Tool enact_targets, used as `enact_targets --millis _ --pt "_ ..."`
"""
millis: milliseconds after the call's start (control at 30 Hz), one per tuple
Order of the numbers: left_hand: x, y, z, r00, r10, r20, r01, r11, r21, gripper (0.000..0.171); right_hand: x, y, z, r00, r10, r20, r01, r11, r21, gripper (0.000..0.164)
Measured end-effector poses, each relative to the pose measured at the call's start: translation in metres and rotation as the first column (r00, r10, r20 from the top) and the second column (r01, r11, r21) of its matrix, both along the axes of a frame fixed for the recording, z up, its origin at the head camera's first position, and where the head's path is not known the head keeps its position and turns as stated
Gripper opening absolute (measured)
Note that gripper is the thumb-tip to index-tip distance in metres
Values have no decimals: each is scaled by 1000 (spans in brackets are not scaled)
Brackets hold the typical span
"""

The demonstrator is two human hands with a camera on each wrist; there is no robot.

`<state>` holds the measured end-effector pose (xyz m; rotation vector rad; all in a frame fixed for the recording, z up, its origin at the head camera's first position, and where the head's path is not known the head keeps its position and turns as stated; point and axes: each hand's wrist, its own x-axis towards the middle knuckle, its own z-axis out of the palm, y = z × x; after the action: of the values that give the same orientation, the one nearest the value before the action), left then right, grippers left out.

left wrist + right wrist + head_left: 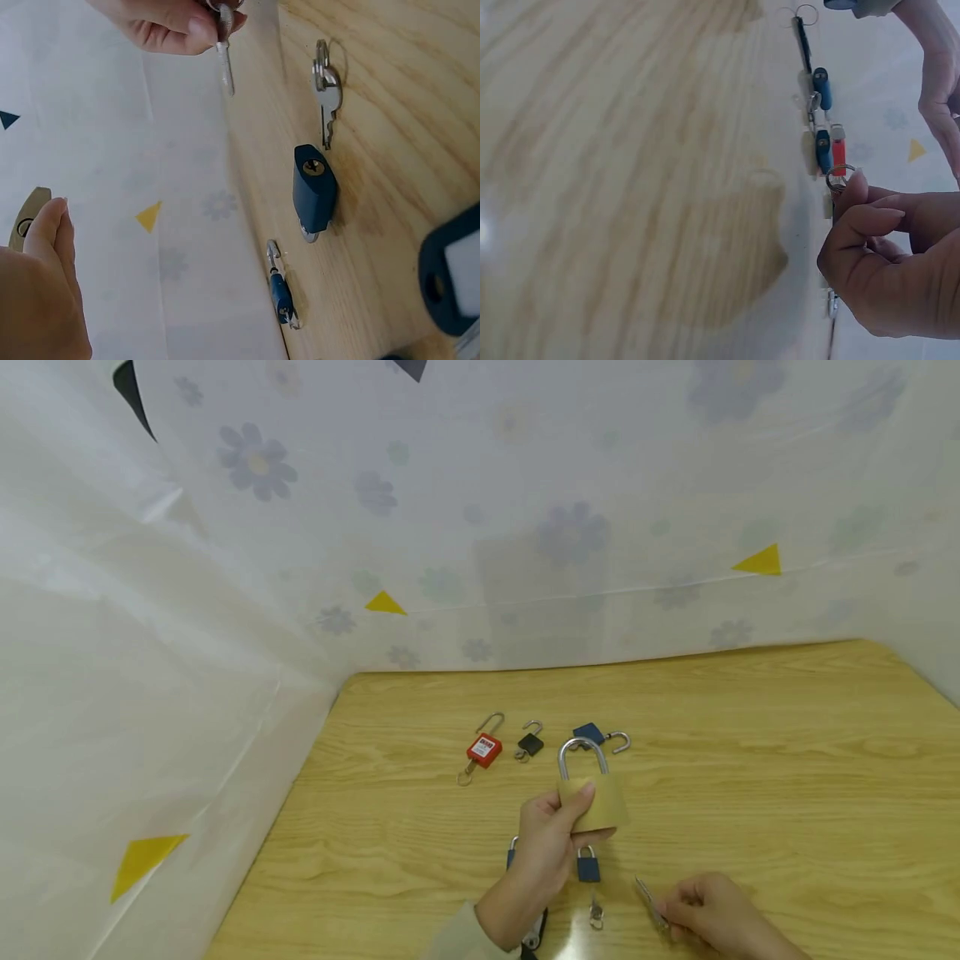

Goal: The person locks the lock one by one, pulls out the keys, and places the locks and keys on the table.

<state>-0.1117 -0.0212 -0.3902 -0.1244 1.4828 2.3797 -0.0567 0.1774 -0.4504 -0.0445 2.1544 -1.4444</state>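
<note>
My left hand (543, 847) grips a large brass padlock (611, 806) above the table, thumb across its front and steel shackle upward. In the left wrist view, a keyhole shows on the underside of this brass padlock (21, 217). To the right and lower, my right hand (712, 910) pinches a silver key (647, 897), its blade pointing away from the fingers. A key ring (840, 177) shows at those fingertips in the right wrist view. Between the hands lies a small blue padlock (588, 869) with a key (596, 913) on a ring below it.
Farther back lie a red padlock (484, 750), a black padlock (531, 744) and another blue padlock (588, 734), all with open shackles. My left hand partly hides one more blue padlock (512, 858). A dark tag with a white label (448, 281) lies near the left wrist.
</note>
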Motion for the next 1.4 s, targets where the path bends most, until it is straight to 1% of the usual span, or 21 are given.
enact_targets --millis 67,200,267,333,367,467,567,667,767,900,1033,1133,1233,1333,1400 --pt "0 -1 -1 1000 -7 8 7 1000 -3 36 1 2 -5 999 7 33 -6 999 -39 24" --pt "0 -1 -3 1000 -20 2 20 1000 -15 36 2 3 -12 997 -5 80 14 994 -107 20" --pt "1 -1 -4 1000 -21 0 21 1000 -21 36 1 3 -13 994 -13 106 26 992 -121 20" --pt "1 -1 -4 1000 -18 7 18 1000 -23 36 1 2 -14 994 -15 109 28 992 -125 20" --pt "1 -1 -4 1000 -17 14 18 1000 -25 36 2 0 -13 994 -25 110 37 993 -112 19" --pt "1 -2 -5 999 -17 31 18 999 -33 35 3 -2 -13 998 -33 62 38 996 -77 14" --pt "0 -2 -6 999 -16 42 17 999 -41 35 4 -5 -12 999 -37 11 37 999 -21 9" --pt "0 -1 -6 999 -11 48 14 999 -47 34 4 -7 -12 999 -29 -38 30 999 44 9" --pt "1 -1 -8 999 -16 50 19 998 -52 34 2 -10 -13 996 -16 -92 30 989 143 11" --pt "1 -1 -10 998 -29 49 32 998 -49 34 1 -14 -14 989 -22 -146 59 964 258 13" --pt "1 -1 -11 998 -33 45 35 998 -45 35 0 -16 -15 987 -27 -159 75 949 307 16" --pt "1 -1 -11 998 -35 45 37 998 -52 35 0 -15 -15 987 3 -162 43 959 280 15" --pt "1 0 -12 998 -39 49 42 997 -61 36 2 -12 -15 990 19 -138 10 977 211 14" --pt "1 3 -13 997 -41 58 45 997 -69 35 4 -10 -15 994 22 -107 -5 988 153 13" --pt "1 4 -13 997 -38 66 43 996 -76 35 5 -9 -15 995 21 -99 -7 991 134 12"
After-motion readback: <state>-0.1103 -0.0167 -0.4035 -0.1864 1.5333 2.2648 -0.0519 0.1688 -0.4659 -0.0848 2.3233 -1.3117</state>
